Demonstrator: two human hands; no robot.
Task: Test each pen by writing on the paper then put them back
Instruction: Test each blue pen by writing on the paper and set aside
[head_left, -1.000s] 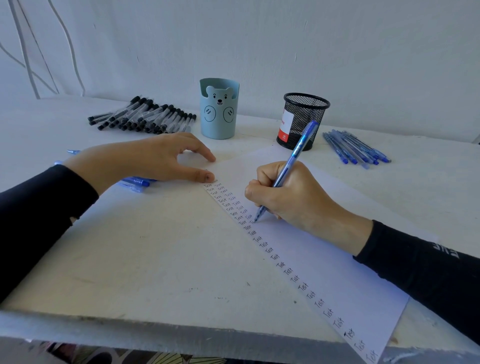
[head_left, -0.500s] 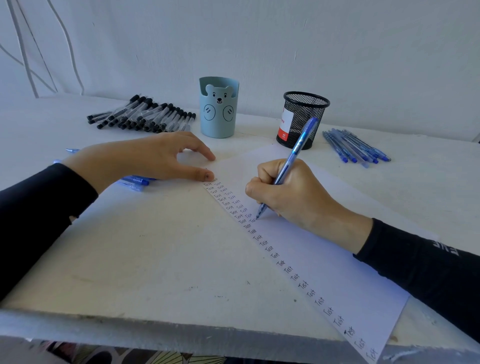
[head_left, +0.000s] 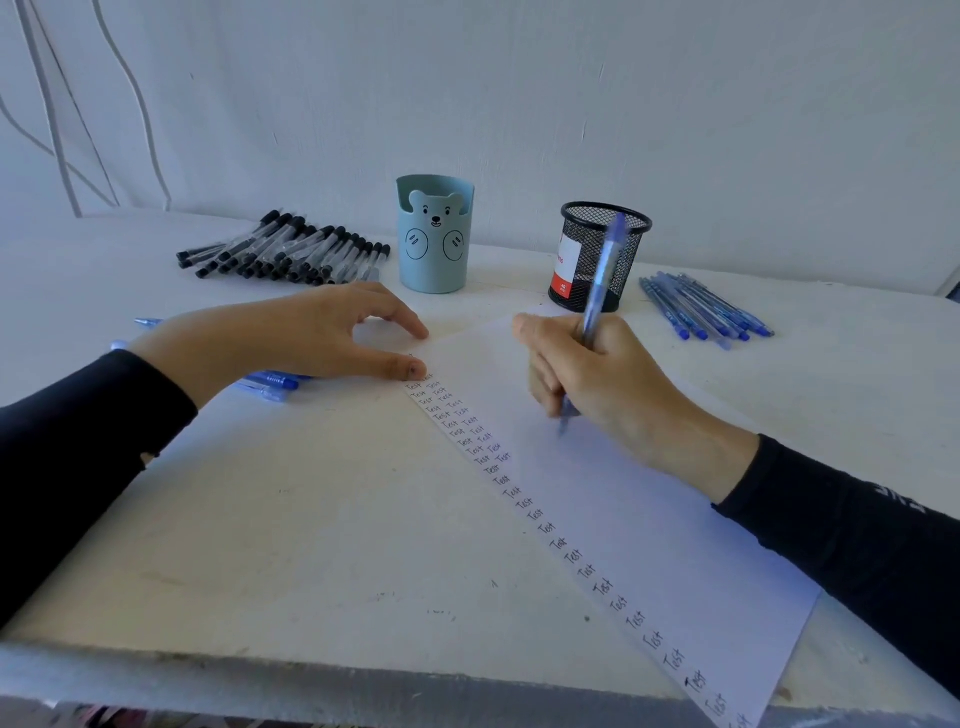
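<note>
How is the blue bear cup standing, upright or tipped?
Upright: the bear cup stands on its base on the table, with its open rim up and the bear face level.

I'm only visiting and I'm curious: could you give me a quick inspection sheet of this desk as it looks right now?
Surface: white table, scuffed and speckled.
Job's things: paper with columns of "Test" along its left edge; blue pen, blurred, tip down at the paper; black-capped pens heaped at far left; blue pens at far right; loose blue pens under the left wrist; bear cup and mesh cup, contents not visible.
Clutter: nothing seen.
Grips: right hand grips the blue pen; left hand relaxed, thumb tip at the paper's top corner.
Cables: thin lines on the wall at left, perhaps cords.
Surroundings: plain pale wall.
</note>
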